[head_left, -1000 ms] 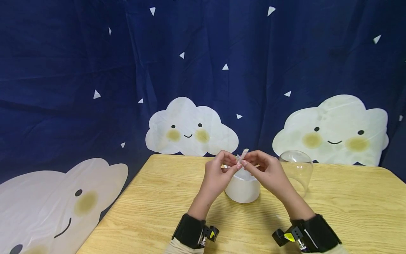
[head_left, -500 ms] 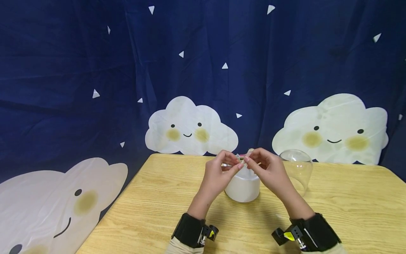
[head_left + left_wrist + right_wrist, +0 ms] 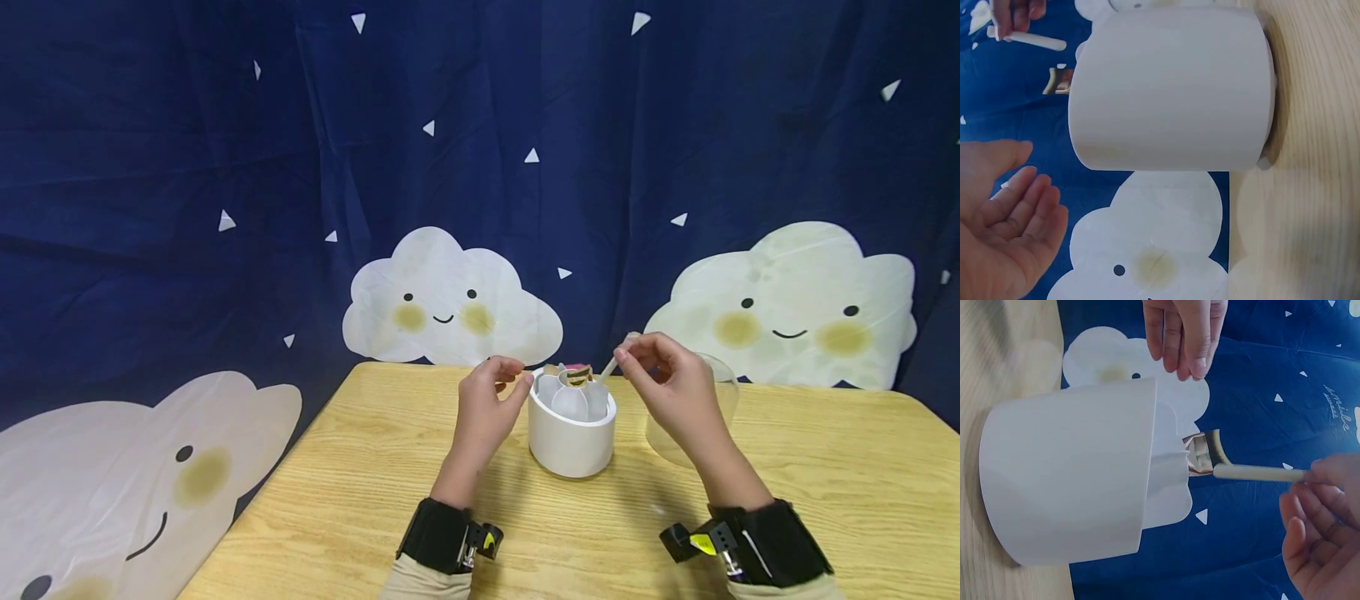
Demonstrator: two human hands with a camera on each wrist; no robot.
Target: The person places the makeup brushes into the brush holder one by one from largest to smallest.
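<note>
A white round container (image 3: 572, 446) stands on the table, with pale petal-shaped dividers (image 3: 570, 404) inside its rim. From the middle compartment pokes a gold, shiny metal piece with a curved end (image 3: 1204, 453); its lower part is hidden. My right hand (image 3: 675, 387) pinches a slim white stick (image 3: 1260, 474) between thumb and fingers, to the right of the container and above its rim. The stick's tip comes close to the gold piece in the right wrist view. At the container's left rim, my left hand (image 3: 486, 408) has its fingers loosely extended and holds nothing.
A clear dome cover (image 3: 726, 396) stands on the wooden table (image 3: 360, 500) right of the container, partly behind my right hand. A dark blue curtain (image 3: 465, 183) with white clouds hangs just past the table's far edge.
My hands have moved apart from over the container, the left to its left rim, the right rightward with the white stick. The dividers and the gold piece now show.
</note>
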